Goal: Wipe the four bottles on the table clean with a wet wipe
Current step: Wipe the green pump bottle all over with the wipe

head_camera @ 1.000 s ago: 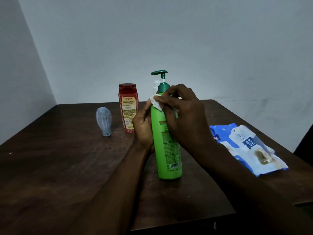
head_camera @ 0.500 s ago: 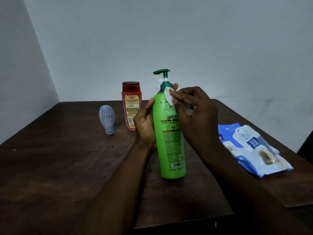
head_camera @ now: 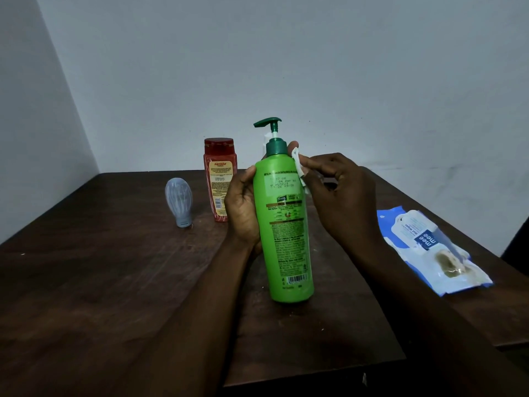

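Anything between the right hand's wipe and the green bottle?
Nothing visible. The right hand pinches the wipe against the green bottle at its upper right side. The left hand grips the opposite side, clear of it.

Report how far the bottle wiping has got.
Done: nothing visibly finished. In hand: the left hand holds the green pump bottle while the right hand pinches the wet wipe against its shoulder. Left: the red bottle and pale blue bottle stand behind; a fourth isn't clearly visible.
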`<action>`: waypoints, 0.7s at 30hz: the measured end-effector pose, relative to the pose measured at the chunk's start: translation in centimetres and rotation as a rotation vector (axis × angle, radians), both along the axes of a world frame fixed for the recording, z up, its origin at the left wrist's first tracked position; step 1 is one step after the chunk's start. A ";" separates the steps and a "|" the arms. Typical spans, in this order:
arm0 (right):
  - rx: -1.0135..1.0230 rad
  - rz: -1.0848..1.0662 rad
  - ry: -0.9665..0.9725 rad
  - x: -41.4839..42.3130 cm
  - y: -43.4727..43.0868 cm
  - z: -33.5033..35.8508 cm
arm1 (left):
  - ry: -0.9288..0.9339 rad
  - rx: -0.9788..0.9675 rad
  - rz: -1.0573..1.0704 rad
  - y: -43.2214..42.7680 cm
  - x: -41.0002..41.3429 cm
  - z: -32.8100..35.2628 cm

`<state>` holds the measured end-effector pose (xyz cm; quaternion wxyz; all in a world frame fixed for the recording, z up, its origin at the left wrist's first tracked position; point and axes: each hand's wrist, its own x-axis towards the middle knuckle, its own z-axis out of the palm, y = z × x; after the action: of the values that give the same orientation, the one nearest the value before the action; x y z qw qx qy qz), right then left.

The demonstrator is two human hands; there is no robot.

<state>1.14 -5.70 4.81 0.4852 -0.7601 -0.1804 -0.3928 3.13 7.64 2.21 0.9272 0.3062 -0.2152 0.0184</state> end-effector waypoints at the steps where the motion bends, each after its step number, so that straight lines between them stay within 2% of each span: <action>1: -0.004 0.004 -0.001 0.0 -0.1 0.0 | -0.001 0.004 0.002 0.0 0.1 0.0; 6: -0.077 0.002 0.047 0.0 -1.3 1.6 | 0.039 0.024 -0.048 0.0 0.3 0.0; 9: -0.128 0.048 0.074 0.1 -1.7 2.6 | -0.004 0.066 -0.115 0.1 0.3 0.3; 13: -0.193 0.071 -0.009 0.2 -1.4 2.4 | 0.041 0.109 -0.088 0.3 0.5 0.0; 17: -0.252 0.053 -0.112 0.4 -1.7 1.6 | 0.026 0.109 -0.175 0.0 0.7 0.0; 21: -0.255 0.075 -0.132 0.1 -2.2 1.1 | -0.020 0.114 -0.245 -0.2 0.9 -0.5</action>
<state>1.23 -7.90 5.87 0.3863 -0.7807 -0.2887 -0.3974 4.07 7.43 1.74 0.9014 0.3294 -0.2610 -0.1040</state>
